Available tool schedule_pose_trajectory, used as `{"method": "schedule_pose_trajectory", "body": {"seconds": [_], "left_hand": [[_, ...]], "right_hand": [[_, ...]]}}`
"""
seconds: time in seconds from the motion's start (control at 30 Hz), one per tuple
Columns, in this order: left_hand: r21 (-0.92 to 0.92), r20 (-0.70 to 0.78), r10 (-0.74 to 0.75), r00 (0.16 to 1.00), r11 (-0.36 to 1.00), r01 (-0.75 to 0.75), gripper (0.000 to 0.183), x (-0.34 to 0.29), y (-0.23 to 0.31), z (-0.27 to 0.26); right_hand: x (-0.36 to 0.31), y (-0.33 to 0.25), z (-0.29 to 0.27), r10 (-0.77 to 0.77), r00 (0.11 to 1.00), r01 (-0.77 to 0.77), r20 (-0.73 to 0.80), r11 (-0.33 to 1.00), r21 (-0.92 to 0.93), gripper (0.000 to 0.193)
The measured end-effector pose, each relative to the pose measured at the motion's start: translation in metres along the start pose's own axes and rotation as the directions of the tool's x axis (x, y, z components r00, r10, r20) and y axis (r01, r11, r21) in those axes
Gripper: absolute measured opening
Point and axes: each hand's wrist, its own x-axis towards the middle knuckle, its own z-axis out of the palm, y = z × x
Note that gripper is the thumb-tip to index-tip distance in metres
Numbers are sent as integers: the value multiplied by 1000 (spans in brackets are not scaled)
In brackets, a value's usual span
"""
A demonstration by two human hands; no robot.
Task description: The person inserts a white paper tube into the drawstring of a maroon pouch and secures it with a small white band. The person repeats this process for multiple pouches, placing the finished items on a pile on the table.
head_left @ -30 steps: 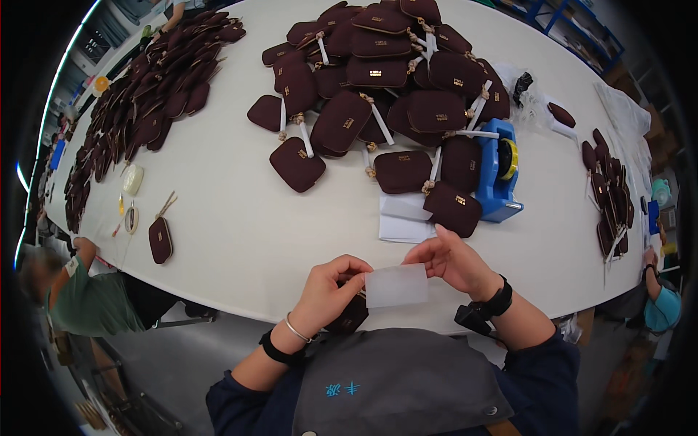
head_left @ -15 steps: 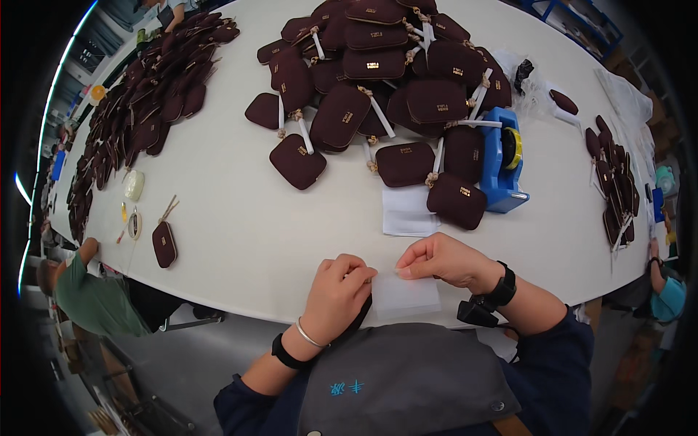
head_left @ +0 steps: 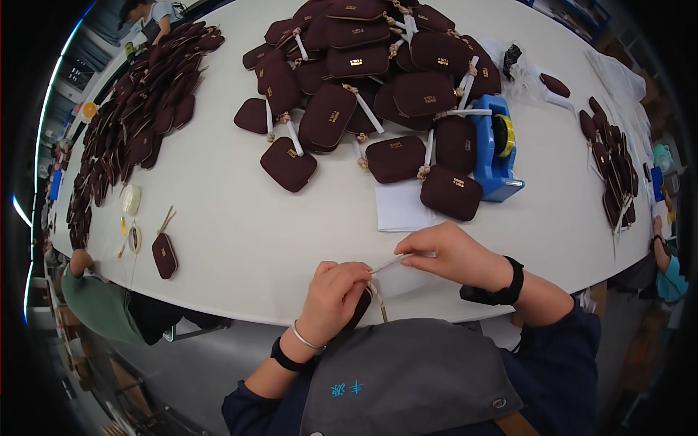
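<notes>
Pinched between our left hand (head_left: 336,296) and right hand (head_left: 462,256), by the tabletop's near edge (head_left: 247,307): white paper (head_left: 390,264), previously broad, now strip-narrow.

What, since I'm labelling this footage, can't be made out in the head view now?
In the head view:
Near dark pouch: mostly hidden by the left hand.
White paper: partly covered by the right hand; folded or edge-on, unclear.
Pouch pile: top cut off by the upper edge.
White sheets: one corner hidden by a maroon pouch.
</notes>
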Motion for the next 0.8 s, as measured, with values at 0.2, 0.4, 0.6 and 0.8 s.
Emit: {"method": "schedule_pose_trajectory", "body": {"seconds": [0.2, 0.4, 0.6, 0.8], "left_hand": [[-89, 31, -75, 997, 993, 78, 18, 3, -5, -5], [-244, 147, -332, 932, 901, 359, 16, 10, 2, -9], [-219, 218, -360, 907, 887, 405, 22, 16, -3, -9], [-250, 236, -442, 866, 833, 493, 22, 20, 0, -5]], "right_hand": [[-2, -3, 10, -159, 984, 145, -87, 978, -148, 20], [-2, -2, 15, -11, 998, 15, -65, 998, 63, 20], [-4, 7, 18, 94, 995, -86, -19, 961, 262, 22], [-7, 18, 25, 241, 970, -216, 40, 771, 600, 29]]}}
